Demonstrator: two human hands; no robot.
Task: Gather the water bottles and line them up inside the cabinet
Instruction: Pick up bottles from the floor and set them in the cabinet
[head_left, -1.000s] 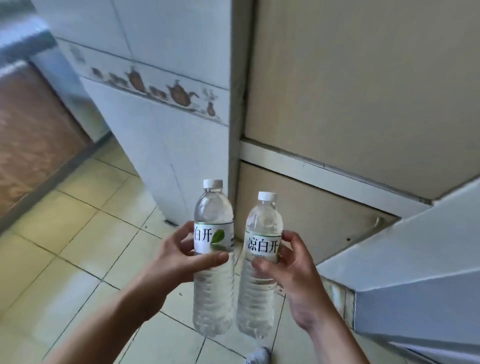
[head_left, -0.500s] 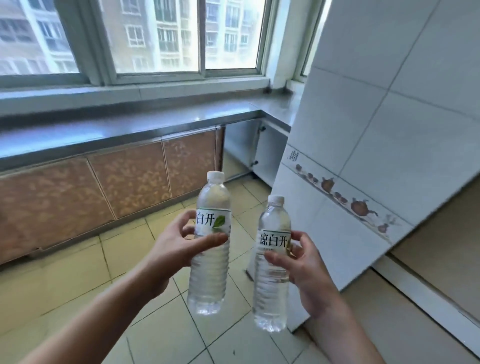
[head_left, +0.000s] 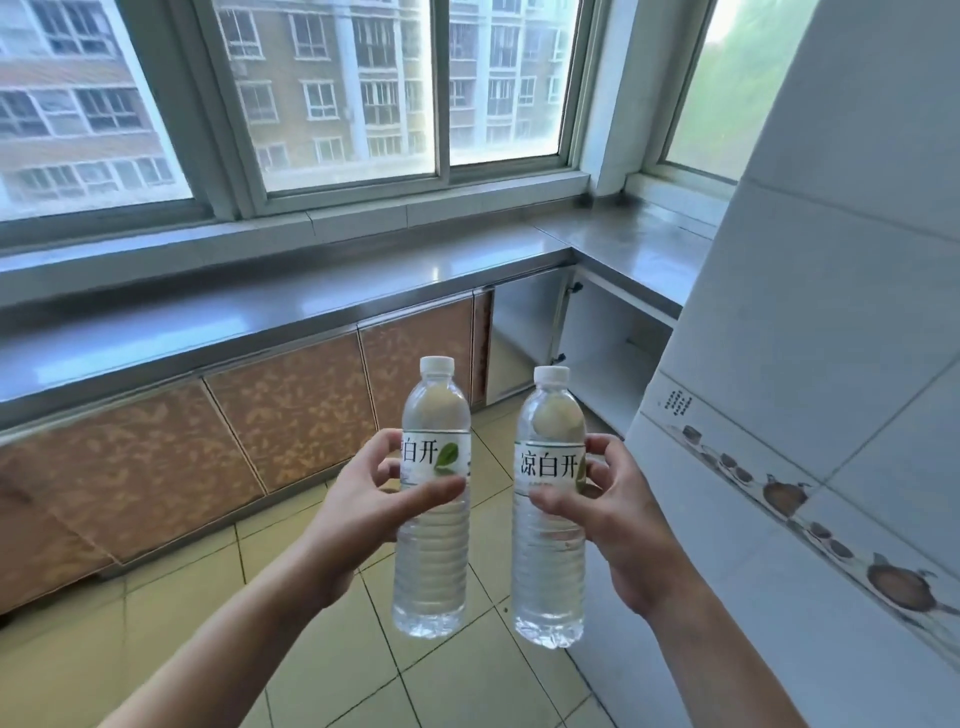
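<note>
Two clear plastic water bottles with white screw caps and white paper labels are held upright in the air, side by side and a little apart, above a floor of pale yellow square tiles (head_left: 171, 613). The left-hand water bottle (head_left: 432, 530) is gripped around its label by the left hand (head_left: 363, 512), thumb across the front just under the green leaf print, fingers curled round the back. The right-hand water bottle (head_left: 549, 540) sits slightly lower and is gripped at label height by the right hand (head_left: 621, 525), thumb pressing the front below the printed characters, fingertips showing at the label's right edge. Both bottles look full

Beyond them, a grey metal countertop (head_left: 260, 317) runs under a wide window (head_left: 337, 93) and turns a corner to the right. Below it stand brown patterned cabinet doors (head_left: 291, 415), all closed, and just right of them an open white cabinet compartment (head_left: 587, 343) in the corner. A white tiled wall (head_left: 831, 364) with a band of brown teapot motifs fills the right side, close to the right forearm
</note>
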